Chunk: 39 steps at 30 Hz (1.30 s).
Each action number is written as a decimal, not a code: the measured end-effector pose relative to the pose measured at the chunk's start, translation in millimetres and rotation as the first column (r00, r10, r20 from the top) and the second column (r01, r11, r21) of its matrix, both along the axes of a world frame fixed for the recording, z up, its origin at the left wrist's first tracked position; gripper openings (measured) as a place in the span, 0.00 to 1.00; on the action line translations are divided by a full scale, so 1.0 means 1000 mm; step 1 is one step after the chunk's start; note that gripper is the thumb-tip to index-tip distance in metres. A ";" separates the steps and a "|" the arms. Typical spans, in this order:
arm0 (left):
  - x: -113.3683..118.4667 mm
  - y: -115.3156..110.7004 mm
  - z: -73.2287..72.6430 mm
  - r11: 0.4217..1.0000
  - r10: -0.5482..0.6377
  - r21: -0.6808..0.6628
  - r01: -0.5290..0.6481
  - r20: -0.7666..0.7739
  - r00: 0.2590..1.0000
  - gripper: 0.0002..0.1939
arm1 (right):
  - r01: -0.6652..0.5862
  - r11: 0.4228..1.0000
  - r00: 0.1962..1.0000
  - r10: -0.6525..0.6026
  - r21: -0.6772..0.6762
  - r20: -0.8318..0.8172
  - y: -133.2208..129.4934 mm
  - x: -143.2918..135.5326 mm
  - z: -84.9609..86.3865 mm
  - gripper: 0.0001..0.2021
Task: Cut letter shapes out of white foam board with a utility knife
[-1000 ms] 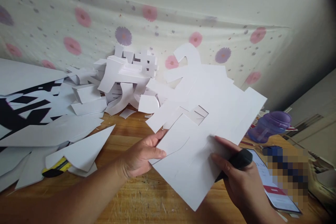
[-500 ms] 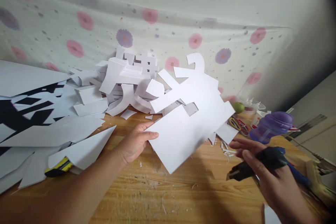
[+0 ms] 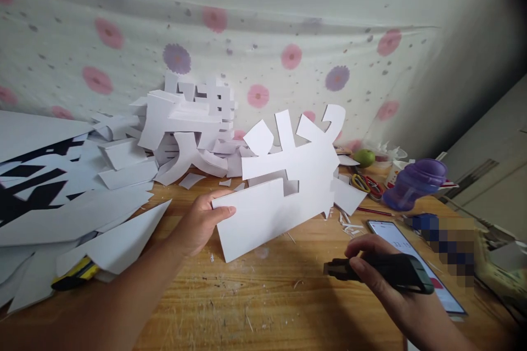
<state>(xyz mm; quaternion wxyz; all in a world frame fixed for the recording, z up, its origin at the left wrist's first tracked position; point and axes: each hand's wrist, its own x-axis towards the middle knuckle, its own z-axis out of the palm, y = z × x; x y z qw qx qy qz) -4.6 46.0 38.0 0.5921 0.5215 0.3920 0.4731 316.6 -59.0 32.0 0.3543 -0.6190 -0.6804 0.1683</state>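
Note:
My left hand (image 3: pixel 206 222) pinches the lower left corner of a white foam board cutout (image 3: pixel 304 192), thumb in front. The cutout is tilted up above the table, with curved and pointed arms along its top and a notch in its middle. My right hand (image 3: pixel 382 274) is closed around a black utility knife (image 3: pixel 395 271), whose tip points left, apart from the board. Beneath that hand a phone (image 3: pixel 442 290) lies on the table, partly covered by the hand and knife.
White cut-out shapes (image 3: pixel 185 115) are heaped at the back left. Board scraps (image 3: pixel 82 214) and a yellow-black cutter (image 3: pixel 76 274) lie at the left. Scissors (image 3: pixel 366 184), a green fruit (image 3: pixel 364 158) and a purple cup (image 3: pixel 414 184) stand at the back right of the wooden table (image 3: pixel 197 307).
The cutout has turned clockwise and tipped more upright in my left hand. My right hand has moved left with the knife, now held more level. The phone has come into sight.

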 end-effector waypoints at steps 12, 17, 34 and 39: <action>0.012 -0.009 -0.012 0.998 -0.070 0.012 0.069 0.074 0.995 0.20 | -0.177 0.973 0.984 0.178 -0.150 -0.009 0.001 0.008 -0.007 0.12; 0.012 -0.009 -0.020 0.996 -0.022 0.081 0.022 -0.001 1.000 0.20 | -0.144 0.989 0.990 0.143 0.025 0.004 0.002 -0.001 0.001 0.12; 0.017 -0.024 -0.017 0.979 0.043 0.203 -0.010 -0.159 0.986 0.17 | -0.207 0.676 0.977 0.185 0.707 0.109 0.030 -0.066 0.007 0.24; 0.017 -0.026 -0.015 0.972 0.065 0.233 -0.011 -0.223 0.973 0.17 | -0.232 0.668 0.972 0.188 0.707 0.142 0.033 -0.068 0.004 0.23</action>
